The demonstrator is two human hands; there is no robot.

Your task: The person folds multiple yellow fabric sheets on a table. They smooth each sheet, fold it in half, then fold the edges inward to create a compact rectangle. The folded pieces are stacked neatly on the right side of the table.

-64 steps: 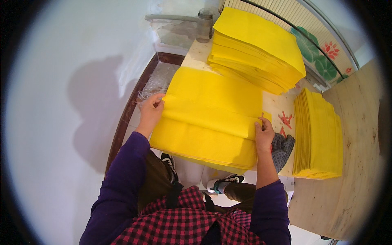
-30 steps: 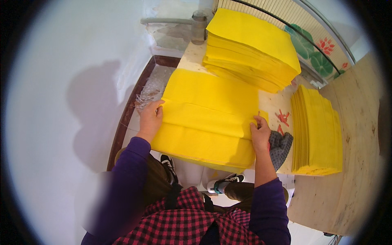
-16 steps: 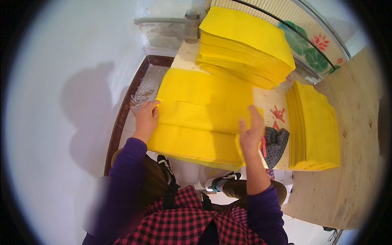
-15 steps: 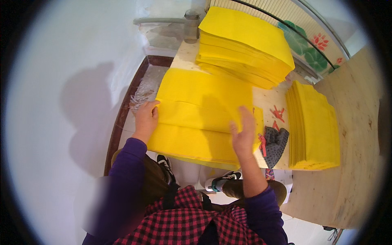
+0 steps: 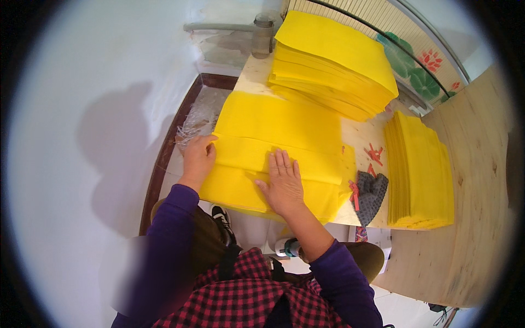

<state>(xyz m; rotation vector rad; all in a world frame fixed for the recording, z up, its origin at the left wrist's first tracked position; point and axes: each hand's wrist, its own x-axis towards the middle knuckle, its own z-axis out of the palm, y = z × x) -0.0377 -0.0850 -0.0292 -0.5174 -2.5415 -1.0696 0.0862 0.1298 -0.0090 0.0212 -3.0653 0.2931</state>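
A yellow fabric sheet (image 5: 276, 117) lies on the table in front of me, its near part folded over in a band across the middle. At its left edge my left hand (image 5: 198, 161) is closed, thumb and fingertips pinching the edge of the fold. My right hand (image 5: 285, 183) rests palm down on the folded band, fingers stretched out and pointing away from me. More yellow layers show beneath the sheet along the near edge.
A tall stack of yellow sheets (image 5: 333, 60) stands at the back and another stack (image 5: 420, 172) at the right. Between them and the sheet lie red strips (image 5: 374, 154) and a dark grey knobbly cloth (image 5: 371, 197). A glass jar (image 5: 263, 37) stands at the far left corner.
My right hand has moved left from above the sheet's right side and come down flat on the folded band. The left hand stays at the left edge.
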